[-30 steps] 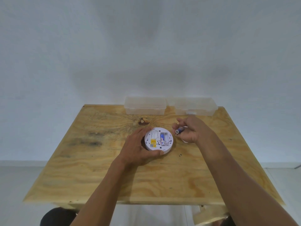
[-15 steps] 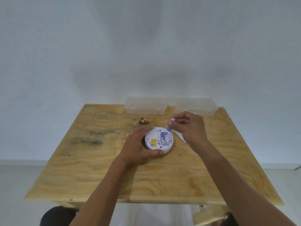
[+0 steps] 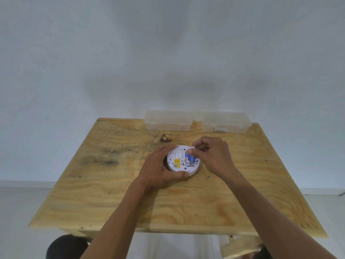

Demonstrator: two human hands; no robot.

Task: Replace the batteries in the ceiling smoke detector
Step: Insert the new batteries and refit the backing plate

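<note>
A round white smoke detector lies back side up near the middle of the wooden table, with a yellow label on it. My left hand grips its left and near rim. Two blue batteries sit side by side in its open compartment: one to the left and one to the right. My right hand hovers over the detector's far right side, fingers curled, its fingertips pinching the far end of the right battery. The hand hides part of the compartment.
Two clear plastic lidded boxes stand at the table's far edge against the white wall, one at the middle and one to the right. A dark knot marks the wood behind the detector.
My right hand carried a blue battery from right of the detector onto it and lowered the battery into the compartment beside the first one. My left hand kept its hold.
</note>
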